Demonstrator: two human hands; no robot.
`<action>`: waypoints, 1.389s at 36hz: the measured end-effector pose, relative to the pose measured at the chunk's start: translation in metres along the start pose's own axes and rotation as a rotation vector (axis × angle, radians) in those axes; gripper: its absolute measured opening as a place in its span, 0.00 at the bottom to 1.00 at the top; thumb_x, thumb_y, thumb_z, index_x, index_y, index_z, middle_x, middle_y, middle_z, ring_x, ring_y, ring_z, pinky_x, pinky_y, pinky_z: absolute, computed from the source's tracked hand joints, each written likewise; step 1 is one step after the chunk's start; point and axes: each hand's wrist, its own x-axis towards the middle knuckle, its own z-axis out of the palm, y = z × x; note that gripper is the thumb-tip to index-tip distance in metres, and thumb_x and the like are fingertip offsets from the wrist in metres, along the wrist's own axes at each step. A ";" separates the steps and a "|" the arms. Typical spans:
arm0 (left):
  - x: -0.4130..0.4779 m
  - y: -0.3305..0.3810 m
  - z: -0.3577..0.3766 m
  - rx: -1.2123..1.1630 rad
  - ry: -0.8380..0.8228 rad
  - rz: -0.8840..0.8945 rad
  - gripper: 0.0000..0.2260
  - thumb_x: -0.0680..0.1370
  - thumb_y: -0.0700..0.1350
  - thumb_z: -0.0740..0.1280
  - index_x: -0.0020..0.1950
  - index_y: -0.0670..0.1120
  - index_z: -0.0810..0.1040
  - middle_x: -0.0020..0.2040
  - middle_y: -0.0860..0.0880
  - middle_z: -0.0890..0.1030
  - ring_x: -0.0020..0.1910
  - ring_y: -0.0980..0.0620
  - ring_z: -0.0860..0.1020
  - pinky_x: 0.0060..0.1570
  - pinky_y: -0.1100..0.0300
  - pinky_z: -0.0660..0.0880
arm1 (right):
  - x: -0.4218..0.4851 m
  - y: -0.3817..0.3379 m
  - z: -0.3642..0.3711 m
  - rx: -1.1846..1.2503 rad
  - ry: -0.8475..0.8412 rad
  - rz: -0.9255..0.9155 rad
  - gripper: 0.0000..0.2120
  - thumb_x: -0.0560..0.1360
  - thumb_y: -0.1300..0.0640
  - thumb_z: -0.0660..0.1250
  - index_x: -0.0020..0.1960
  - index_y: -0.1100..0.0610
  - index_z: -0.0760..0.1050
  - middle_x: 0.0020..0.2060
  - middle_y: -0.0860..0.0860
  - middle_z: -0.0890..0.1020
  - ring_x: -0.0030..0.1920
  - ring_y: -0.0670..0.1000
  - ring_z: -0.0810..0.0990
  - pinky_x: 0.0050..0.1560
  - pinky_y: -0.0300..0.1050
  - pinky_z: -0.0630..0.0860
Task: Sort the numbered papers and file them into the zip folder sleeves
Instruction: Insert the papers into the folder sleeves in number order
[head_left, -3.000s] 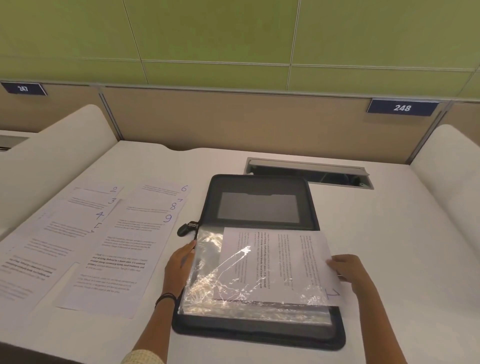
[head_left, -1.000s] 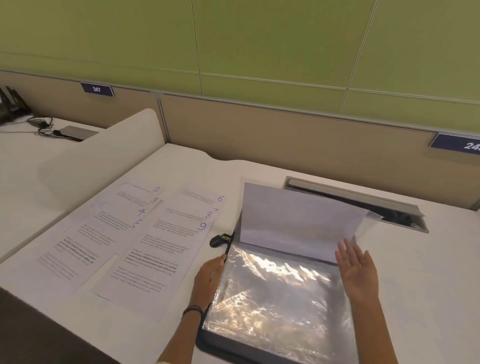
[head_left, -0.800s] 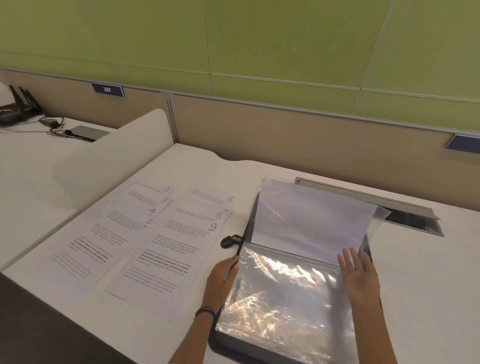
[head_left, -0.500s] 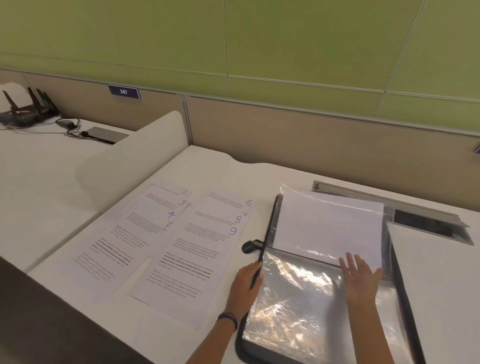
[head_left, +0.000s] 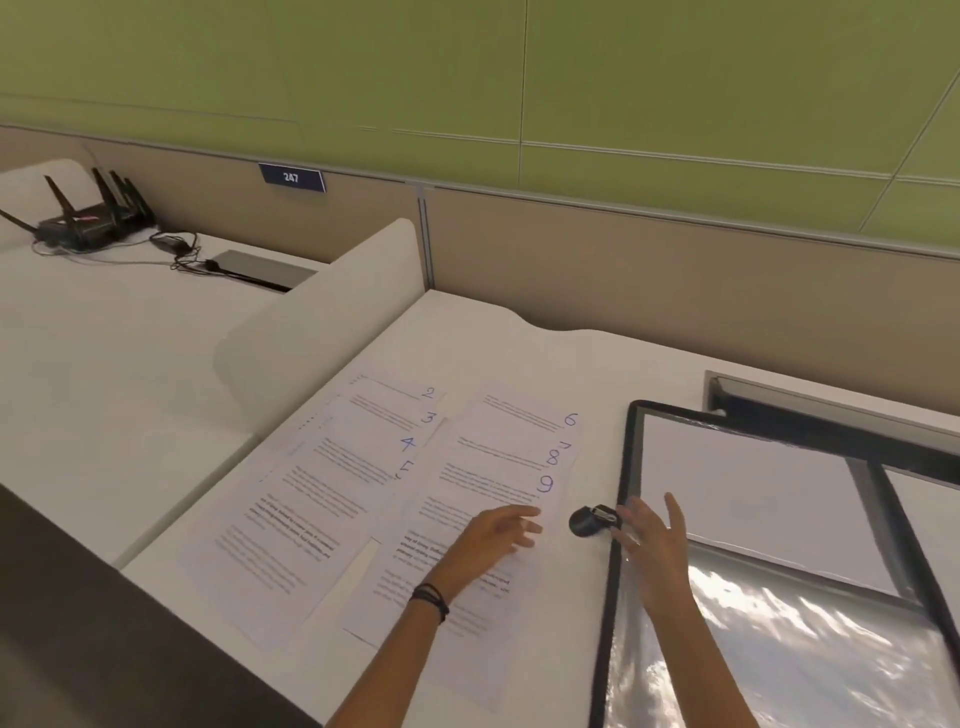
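Note:
Two fanned rows of numbered papers lie on the white desk: the left row (head_left: 332, 483) shows 2, 3, 4 and 5, the right row (head_left: 483, 493) shows 6, 7, 8 and 9. My left hand (head_left: 498, 532) hovers with relaxed fingers over the sheet marked 9. The black zip folder (head_left: 618, 519) lies open at the right. A sleeve holding a sheet (head_left: 748, 499) is flipped up over its far half, and a shiny empty sleeve (head_left: 810, 649) faces up on the near half. My right hand (head_left: 654, 545) is open above the folder's left edge, holding nothing.
The folder's black zip pull (head_left: 589, 519) lies on the desk between my hands. A white divider (head_left: 322, 322) bounds the desk on the left; beyond it stand a router (head_left: 88, 218) and cables. A cable slot (head_left: 810, 405) is set in the desk behind the folder.
The sleeve holding the sheet has been flipped up and let go. My left hand moved off the folder edge to the papers, my right hand shifted left, and the view panned left.

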 end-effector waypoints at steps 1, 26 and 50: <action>0.001 0.000 -0.015 0.002 0.047 0.021 0.11 0.82 0.42 0.59 0.60 0.51 0.77 0.54 0.51 0.82 0.48 0.58 0.80 0.50 0.67 0.75 | 0.001 0.003 0.012 -0.049 -0.015 -0.002 0.27 0.77 0.66 0.62 0.72 0.52 0.59 0.55 0.55 0.77 0.51 0.55 0.79 0.46 0.47 0.78; 0.030 -0.066 -0.319 0.315 0.739 -0.068 0.17 0.75 0.37 0.69 0.63 0.38 0.75 0.63 0.39 0.72 0.63 0.42 0.71 0.64 0.55 0.66 | -0.018 0.100 0.203 -1.227 -0.833 -0.506 0.36 0.71 0.34 0.43 0.71 0.51 0.66 0.73 0.46 0.61 0.72 0.46 0.60 0.67 0.29 0.52; 0.097 -0.061 -0.365 1.026 0.529 -0.428 0.20 0.80 0.52 0.61 0.64 0.38 0.70 0.63 0.39 0.70 0.63 0.42 0.68 0.59 0.49 0.68 | -0.004 0.132 0.228 -1.500 -0.956 -0.453 0.21 0.79 0.57 0.58 0.72 0.50 0.65 0.75 0.48 0.58 0.72 0.51 0.58 0.71 0.45 0.57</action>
